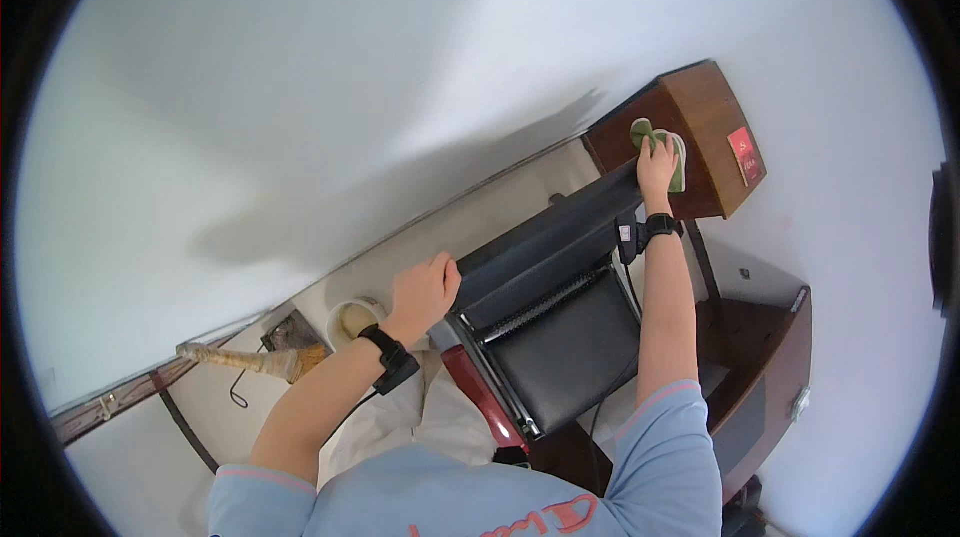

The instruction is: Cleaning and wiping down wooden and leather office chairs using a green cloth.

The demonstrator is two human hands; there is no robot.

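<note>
A black office chair with a padded seat and a tall backrest stands before me, turned at an angle. My left hand is closed around the left upper corner of the backrest. At the backrest's right end, my right hand holds a green cloth with pale edging, part of which bunches up beyond the fingertips. The underside of that hand and the chair edge beneath it are partly hidden. A dark red armrest runs along the chair's left side, close to my body.
Behind the chair runs a white wall. A wooden cabinet with a red booklet stands at upper right, a brown desk at lower right. A white bucket and a straw broom are at left. Thin cables hang from my wrist straps.
</note>
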